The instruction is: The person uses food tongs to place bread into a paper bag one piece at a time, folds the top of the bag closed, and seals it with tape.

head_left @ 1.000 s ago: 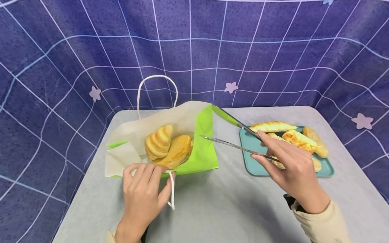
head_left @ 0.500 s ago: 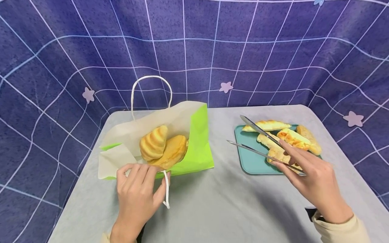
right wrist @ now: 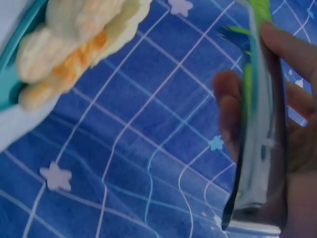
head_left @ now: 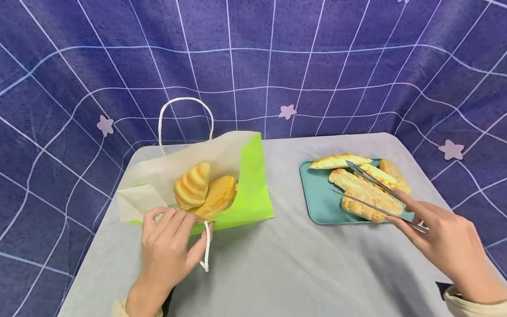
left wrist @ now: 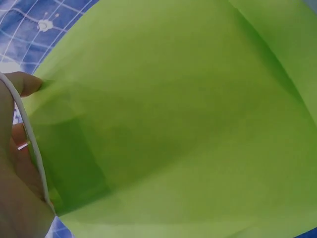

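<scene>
Tongs (head_left: 371, 179), prongs apart, pinched by right hand (head_left: 451, 237) at four o'clock, aim toward ten o'clock over bread (head_left: 350, 185) on tray (head_left: 317, 193). Left hand (head_left: 168, 242), knuckles up, clamps near rim of bag (head_left: 254, 191) at eight o'clock.

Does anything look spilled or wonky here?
Nothing looks spilled: bread sits in the green bag and on the teal tray. One wonky bit: the front handle droops while the back handle stands up, so they don't match.

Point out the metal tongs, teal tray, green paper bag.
Metal tongs (right wrist: 265, 153): right wrist view, shiny outer face of one arm.
Teal tray (head_left: 321, 196): head view, bare floor at its left.
Green paper bag (head_left: 254, 187): head view, green right side panel.
</scene>
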The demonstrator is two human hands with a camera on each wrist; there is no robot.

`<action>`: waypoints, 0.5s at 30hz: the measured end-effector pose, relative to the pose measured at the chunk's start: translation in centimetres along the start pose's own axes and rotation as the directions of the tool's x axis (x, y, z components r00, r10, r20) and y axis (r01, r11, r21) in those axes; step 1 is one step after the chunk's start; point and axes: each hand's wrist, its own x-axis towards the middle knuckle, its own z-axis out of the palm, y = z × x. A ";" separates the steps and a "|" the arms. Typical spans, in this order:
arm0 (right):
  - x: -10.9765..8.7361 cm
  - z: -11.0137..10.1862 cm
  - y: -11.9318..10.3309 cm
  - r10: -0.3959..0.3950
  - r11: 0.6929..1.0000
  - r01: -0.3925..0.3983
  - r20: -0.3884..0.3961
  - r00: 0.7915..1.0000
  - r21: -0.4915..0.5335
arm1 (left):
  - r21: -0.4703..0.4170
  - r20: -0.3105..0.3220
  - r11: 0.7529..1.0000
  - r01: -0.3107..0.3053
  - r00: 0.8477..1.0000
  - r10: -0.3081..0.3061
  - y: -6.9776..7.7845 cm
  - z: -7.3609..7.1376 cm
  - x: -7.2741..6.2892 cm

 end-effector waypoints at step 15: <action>-3.1 -0.5 3.3 0.220 0.975 -0.198 0.365 0.905 -0.096 | 0.020 0.070 0.998 -0.059 0.996 0.058 0.2 0.8 0.9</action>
